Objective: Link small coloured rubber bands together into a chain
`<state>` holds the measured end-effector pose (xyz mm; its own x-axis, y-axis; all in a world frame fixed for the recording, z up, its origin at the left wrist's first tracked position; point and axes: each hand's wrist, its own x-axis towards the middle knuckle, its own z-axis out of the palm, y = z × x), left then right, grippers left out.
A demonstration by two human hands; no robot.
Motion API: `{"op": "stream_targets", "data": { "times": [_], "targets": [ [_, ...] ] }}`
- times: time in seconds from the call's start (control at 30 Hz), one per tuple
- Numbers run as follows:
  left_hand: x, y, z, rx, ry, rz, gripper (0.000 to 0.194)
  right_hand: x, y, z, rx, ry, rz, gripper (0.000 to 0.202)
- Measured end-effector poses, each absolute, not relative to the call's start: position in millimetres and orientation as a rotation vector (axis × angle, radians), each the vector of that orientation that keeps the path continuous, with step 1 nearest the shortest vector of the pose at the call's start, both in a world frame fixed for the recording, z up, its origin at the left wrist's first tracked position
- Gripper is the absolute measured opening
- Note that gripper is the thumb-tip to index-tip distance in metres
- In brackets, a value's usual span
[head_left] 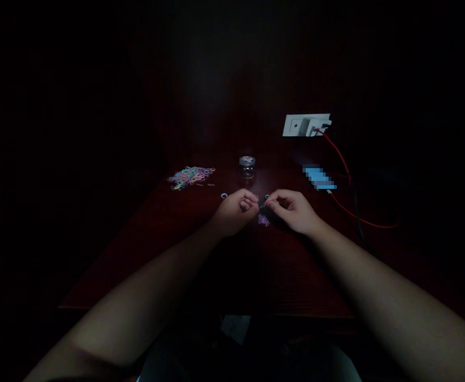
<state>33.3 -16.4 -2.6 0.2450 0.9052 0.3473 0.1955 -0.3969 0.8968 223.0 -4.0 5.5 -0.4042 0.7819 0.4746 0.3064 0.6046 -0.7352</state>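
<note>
While the hands meet over the dark table, a thin bit hangs between their fingertips, too small and dim to tell whether it's band or wire. The right hand has thumb and forefinger together, pinched on it. The left hand curls close by, fingertips at the near end; whether they grip, I can't tell. It looks featherlight, probably bendy and easily dropped, so fingertips right at the ends seem the best hold.

Just below, a purple bunch! Beyond the fingers, a green ring; by the left knuckles, a blue ring. Farther back, there's a round jar, a tangled, many-coloured pile to the left and a blurred-out blue slab to the right, with a red cord running up to the socket.
</note>
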Motion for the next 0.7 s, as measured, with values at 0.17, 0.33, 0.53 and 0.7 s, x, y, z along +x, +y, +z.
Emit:
{"op": "stream_targets", "data": {
  "times": [0.17,0.33,0.53,0.7],
  "targets": [
    [30.8,-17.1,-3.6,1.922,1.049,1.118,0.023,222.9,-3.9,5.7,-0.861,-1.952,0.725,0.027],
    [29.6,-17.4,-3.3,2.010,1.101,1.172,0.032,223.5,-3.8,4.8,-0.832,-1.974,0.745,0.026],
    [28.7,-16.9,-1.2,2.165,1.116,1.108,0.016,223.7,-2.7,3.4,-0.823,-1.997,0.746,0.027],
    [29.0,-17.5,0.6,2.157,1.114,1.059,0.012,225.2,-3.0,2.9,-0.833,-2.029,0.733,0.024]
  ]
}}
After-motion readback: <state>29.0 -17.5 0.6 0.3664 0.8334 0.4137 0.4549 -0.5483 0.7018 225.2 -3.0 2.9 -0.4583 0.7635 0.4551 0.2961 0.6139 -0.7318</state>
